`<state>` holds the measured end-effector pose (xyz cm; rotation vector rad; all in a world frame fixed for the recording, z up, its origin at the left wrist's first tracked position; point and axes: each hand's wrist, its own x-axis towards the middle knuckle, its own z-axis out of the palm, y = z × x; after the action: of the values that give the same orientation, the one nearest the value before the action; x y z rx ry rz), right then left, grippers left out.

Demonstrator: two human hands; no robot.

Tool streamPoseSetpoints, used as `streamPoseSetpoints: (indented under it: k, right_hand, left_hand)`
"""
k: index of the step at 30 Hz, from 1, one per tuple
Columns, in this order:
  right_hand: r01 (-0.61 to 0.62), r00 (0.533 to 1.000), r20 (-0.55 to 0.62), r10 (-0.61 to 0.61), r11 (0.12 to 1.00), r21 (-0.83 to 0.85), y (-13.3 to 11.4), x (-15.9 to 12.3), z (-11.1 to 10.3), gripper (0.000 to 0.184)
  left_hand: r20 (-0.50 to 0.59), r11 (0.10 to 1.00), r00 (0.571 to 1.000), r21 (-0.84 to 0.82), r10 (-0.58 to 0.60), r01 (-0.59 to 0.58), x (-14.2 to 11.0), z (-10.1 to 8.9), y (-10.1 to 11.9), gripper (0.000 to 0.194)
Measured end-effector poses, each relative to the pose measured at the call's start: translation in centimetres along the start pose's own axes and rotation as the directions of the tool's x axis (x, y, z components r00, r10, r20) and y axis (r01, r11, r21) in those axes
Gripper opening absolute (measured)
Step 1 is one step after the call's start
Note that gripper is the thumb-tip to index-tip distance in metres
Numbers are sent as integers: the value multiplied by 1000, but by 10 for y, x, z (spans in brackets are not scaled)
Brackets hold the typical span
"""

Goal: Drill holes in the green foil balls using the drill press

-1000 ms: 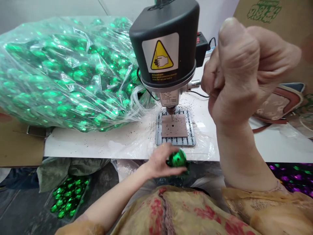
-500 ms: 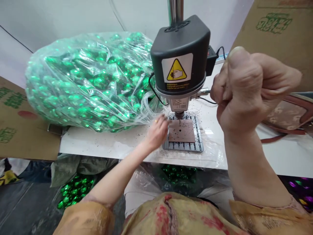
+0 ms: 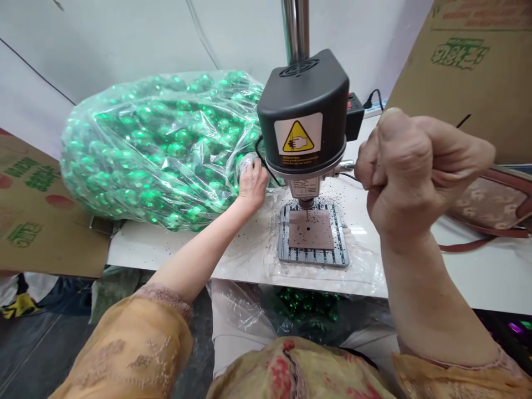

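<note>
My left hand (image 3: 252, 184) is at the gathered mouth of a clear plastic bag (image 3: 166, 149) full of shiny green faceted balls. Plastic film hides its fingertips, so what they hold, if anything, does not show. My right hand (image 3: 411, 172) is raised in a fist around the lever handle of a small bench drill press (image 3: 305, 122); a silver rod (image 3: 346, 165) runs from the machine into the fist. Below the chuck (image 3: 306, 203), a brown board (image 3: 311, 235) with a dark hole lies on the slotted metal base (image 3: 293, 256). Dark shavings are scattered over it.
Cardboard boxes stand at the left (image 3: 45, 210) and right (image 3: 477, 72). A patterned bag (image 3: 490, 197) with a brown strap lies on the white table (image 3: 465, 271) at right. More green balls (image 3: 310, 303) in plastic sit below the table edge, by my lap.
My left hand has moved from beside the board up and left to the mouth of the bag. My right hand keeps its grip on the lever. The view has shifted slightly.
</note>
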<state>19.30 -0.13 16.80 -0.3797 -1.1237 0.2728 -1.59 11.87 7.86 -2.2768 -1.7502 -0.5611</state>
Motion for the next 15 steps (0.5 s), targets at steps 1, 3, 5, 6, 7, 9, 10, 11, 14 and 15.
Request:
streamPoseSetpoints:
  k: [1, 3, 5, 6, 7, 9, 10, 11, 14, 15]
  right_hand:
    - [-14, 1000, 9, 14, 1000, -6, -1, 0, 0, 47]
    - [-17, 1000, 14, 17, 1000, -1, -1, 0, 0, 48]
    - [-5, 1000, -2, 5, 1000, 10, -1, -1, 0, 49]
    - [-1, 1000, -9, 1, 1000, 12, -1, -1, 1, 50]
    - [-1, 1000, -14, 1, 1000, 11, -1, -1, 1, 50]
    - [-10, 1000, -8, 10, 1000, 5, -1, -1, 0, 51]
    - [-13, 1000, 0, 13, 1000, 2, -2, -1, 0, 51]
    - [-19, 1000, 10, 19, 1000, -1, -2, -1, -1, 51]
    - [-29, 999, 41, 29, 1000, -13, -4, -2, -3, 49]
    - [-26, 999, 43, 27, 1000, -15, -4, -2, -4, 48]
  left_hand:
    - [-13, 1000, 1000, -10, 6, -6, 1, 0, -2, 44]
    - [-34, 1000, 999, 3, -6, 6, 2, 2, -5, 47]
    - [-48, 998, 998, 49, -46, 48, 3, 2, -6, 48]
    - [-50, 994, 996, 76, -72, 76, 5, 2, -5, 47]
    - [-48, 989, 994, 100, -102, 106, 7, 1, -5, 46]
    - [-35, 973, 983, 135, -182, 185, 12, -3, -4, 42]
    - [-21, 962, 973, 147, -230, 231, 14, -5, -4, 40]
    - [-7, 950, 962, 153, -273, 271, 14, -7, -4, 37]
    - [47, 970, 972, 93, -229, 224, 7, -13, -9, 32]
    - [62, 988, 986, 35, -156, 154, 1, -15, -11, 34]
